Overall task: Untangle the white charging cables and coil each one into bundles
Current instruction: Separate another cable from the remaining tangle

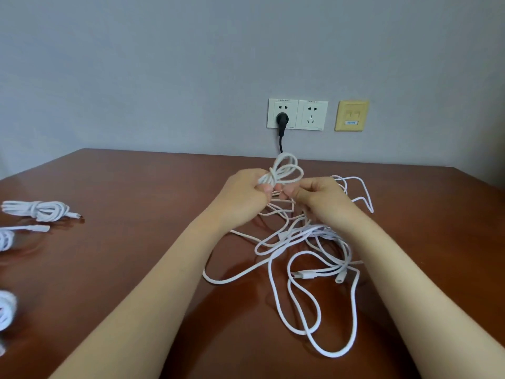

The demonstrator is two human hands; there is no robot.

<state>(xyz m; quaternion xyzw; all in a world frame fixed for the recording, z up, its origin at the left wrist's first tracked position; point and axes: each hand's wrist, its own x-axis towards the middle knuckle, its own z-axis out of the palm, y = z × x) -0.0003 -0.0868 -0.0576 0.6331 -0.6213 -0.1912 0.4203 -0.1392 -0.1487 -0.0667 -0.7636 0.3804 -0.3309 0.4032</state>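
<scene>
My left hand (246, 190) grips a small coil of white cable (287, 168) whose loops stick up above my fingers. Right beside it, my right hand (319, 192) pinches a strand of the same cable. Both hands are raised over a loose tangle of white charging cables (308, 258) spread on the brown table (131, 187). Two connector ends (303, 275) lie in the tangle near its right side. A coiled white bundle (38, 210) lies at the far left, with two more bundles (5, 239) partly cut off at the left edge.
On the wall behind the table are two white sockets (297, 114), a black plug (281, 120) in the left one with its cord dropping behind the table, and a yellow data plate (351, 116). The table's right edge runs near the tangle.
</scene>
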